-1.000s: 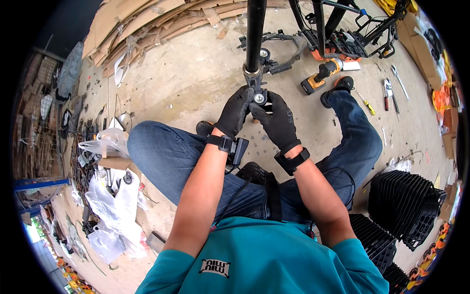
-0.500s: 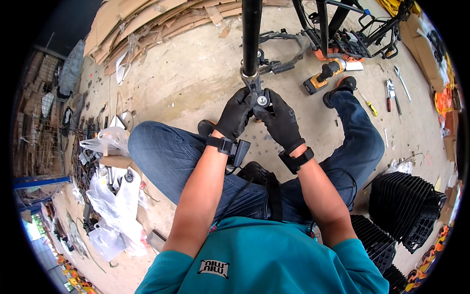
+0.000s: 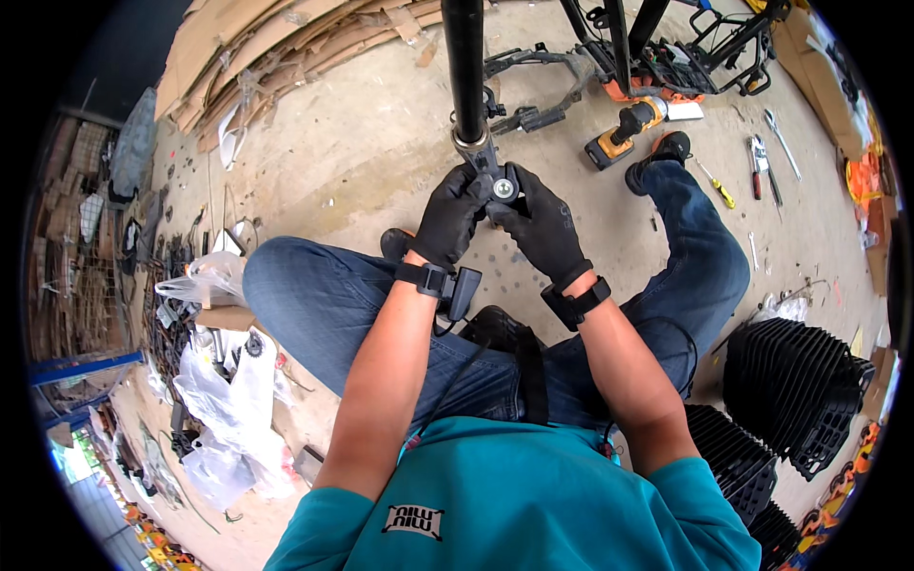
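Observation:
A long black tube (image 3: 464, 76), looking like a fork leg, comes down from the top edge and ends in a silver collar and a dark metal lug (image 3: 481, 155). On the lug's lower end sits a round fitting (image 3: 504, 189) with a bright silver centre. My left hand (image 3: 447, 219), in a black glove, is closed round the lug's left side, its thumb by the fitting. From the right, my gloved right hand (image 3: 549, 228) pinches the same end, fingers beside the round fitting and thumb beneath. The fingertips partly hide the lug.
On the floor at right lie a yellow-black cordless drill (image 3: 624, 133), a yellow-handled screwdriver (image 3: 717, 185), pliers (image 3: 758, 167) and wrenches. Black ribbed crates (image 3: 795, 390) stand lower right. Plastic bags (image 3: 224, 409) and loose parts lie left; flattened cardboard (image 3: 286, 48) lies behind. A black frame (image 3: 657, 67) stands far right.
The tube's lower end and both hands have shifted slightly left and up in the picture. Both hands keep their hold on the lug end.

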The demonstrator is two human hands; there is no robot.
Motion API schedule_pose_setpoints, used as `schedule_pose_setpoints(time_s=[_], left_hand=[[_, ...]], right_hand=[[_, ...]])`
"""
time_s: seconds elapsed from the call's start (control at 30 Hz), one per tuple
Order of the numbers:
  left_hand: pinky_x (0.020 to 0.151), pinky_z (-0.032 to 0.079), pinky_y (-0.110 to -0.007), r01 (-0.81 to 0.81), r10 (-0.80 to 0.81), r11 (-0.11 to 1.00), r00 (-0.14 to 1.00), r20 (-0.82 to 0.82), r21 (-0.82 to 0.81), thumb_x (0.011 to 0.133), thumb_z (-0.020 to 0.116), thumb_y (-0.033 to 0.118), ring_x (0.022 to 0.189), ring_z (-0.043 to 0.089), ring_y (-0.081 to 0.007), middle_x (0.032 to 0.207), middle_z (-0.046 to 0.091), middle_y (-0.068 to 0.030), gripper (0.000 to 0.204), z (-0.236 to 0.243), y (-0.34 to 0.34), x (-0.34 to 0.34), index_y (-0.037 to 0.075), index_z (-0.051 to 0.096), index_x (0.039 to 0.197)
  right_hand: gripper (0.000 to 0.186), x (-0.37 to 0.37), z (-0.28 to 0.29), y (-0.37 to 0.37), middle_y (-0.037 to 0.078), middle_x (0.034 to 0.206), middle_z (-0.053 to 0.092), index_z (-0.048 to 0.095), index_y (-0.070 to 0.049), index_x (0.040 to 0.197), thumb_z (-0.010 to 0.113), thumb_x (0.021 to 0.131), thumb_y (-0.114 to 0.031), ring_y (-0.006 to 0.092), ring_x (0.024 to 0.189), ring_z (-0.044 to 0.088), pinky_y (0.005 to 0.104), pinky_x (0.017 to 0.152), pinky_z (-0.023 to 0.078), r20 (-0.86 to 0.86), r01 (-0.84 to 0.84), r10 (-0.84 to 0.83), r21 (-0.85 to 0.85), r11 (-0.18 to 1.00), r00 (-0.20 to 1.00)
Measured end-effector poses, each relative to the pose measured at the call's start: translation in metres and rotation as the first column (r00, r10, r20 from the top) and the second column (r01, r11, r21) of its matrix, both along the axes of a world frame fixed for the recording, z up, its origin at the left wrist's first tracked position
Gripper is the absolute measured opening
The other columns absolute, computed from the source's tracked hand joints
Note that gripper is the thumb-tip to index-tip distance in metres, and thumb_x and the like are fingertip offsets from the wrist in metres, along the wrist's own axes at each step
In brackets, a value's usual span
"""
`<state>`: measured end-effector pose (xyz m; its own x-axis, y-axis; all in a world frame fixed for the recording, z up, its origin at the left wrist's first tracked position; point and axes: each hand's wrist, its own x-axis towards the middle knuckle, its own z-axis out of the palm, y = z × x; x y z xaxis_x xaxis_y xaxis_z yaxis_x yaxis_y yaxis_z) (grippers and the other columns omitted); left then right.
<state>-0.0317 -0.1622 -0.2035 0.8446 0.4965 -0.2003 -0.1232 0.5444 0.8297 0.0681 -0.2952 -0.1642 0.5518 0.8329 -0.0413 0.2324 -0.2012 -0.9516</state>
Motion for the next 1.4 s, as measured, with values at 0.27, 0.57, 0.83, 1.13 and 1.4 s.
schedule_pose_setpoints(time_s=[0.27,0.57,0.83,1.13,1.4], left_hand=[[0.097,0.051,-0.036,-0.002,0.003,1.000,0.997,0.073,-0.017,0.102,0.053,0.025,0.110,0.063,-0.0207,0.122,0.063,-0.0121,0.037,0.001,0.008,0.004,-0.001,0.055,0.128],[0.093,0.049,-0.030,-0.086,0.093,0.971,0.995,-0.021,0.225,0.103,0.053,0.025,0.102,0.062,-0.0153,0.109,0.065,-0.0071,0.033,-0.003,0.003,0.020,-0.001,0.056,0.125],[0.081,0.049,-0.024,-0.087,0.133,0.960,0.978,-0.159,0.267,0.101,0.055,0.013,0.090,0.061,-0.0085,0.101,0.067,-0.0021,0.022,0.025,0.006,0.003,-0.001,0.061,0.117],[0.081,0.049,-0.024,-0.109,0.110,0.981,0.994,0.000,0.158,0.101,0.056,0.017,0.093,0.062,-0.0086,0.107,0.067,-0.0023,0.030,0.008,0.013,-0.005,0.000,0.059,0.125],[0.093,0.051,-0.031,-0.107,0.110,0.990,0.993,-0.029,0.092,0.102,0.057,0.031,0.104,0.064,-0.0160,0.115,0.065,-0.0072,0.041,0.004,0.009,-0.008,0.002,0.053,0.131]], right_hand=[[0.067,0.019,-0.035,-0.002,0.022,0.128,0.057,0.045,0.001,0.138,0.077,0.082,-0.017,0.0269,0.094,0.069,0.0366,0.077,0.056,-0.030,0.018,-0.021,-0.110,0.994,0.999],[0.083,0.038,-0.123,0.018,0.022,0.141,0.047,0.043,-0.015,0.144,0.083,0.072,-0.019,0.0394,0.124,0.053,0.0426,0.101,0.048,0.131,-0.100,0.149,-0.321,0.942,0.980],[0.059,0.021,-0.135,0.023,0.015,0.113,0.069,0.056,-0.012,0.132,0.080,0.078,-0.021,0.0317,0.103,0.067,0.0399,0.085,0.054,-0.135,-0.155,0.116,-0.330,0.931,0.984],[0.054,0.005,-0.139,0.031,0.015,0.106,0.072,0.059,-0.009,0.128,0.080,0.079,-0.019,0.0307,0.094,0.069,0.0399,0.081,0.055,0.041,-0.109,0.125,-0.277,0.955,0.991],[0.056,0.023,-0.124,0.027,0.019,0.102,0.071,0.059,-0.008,0.126,0.079,0.077,-0.026,0.0340,0.097,0.068,0.0405,0.084,0.054,0.088,-0.170,0.226,-0.420,0.892,0.970]])
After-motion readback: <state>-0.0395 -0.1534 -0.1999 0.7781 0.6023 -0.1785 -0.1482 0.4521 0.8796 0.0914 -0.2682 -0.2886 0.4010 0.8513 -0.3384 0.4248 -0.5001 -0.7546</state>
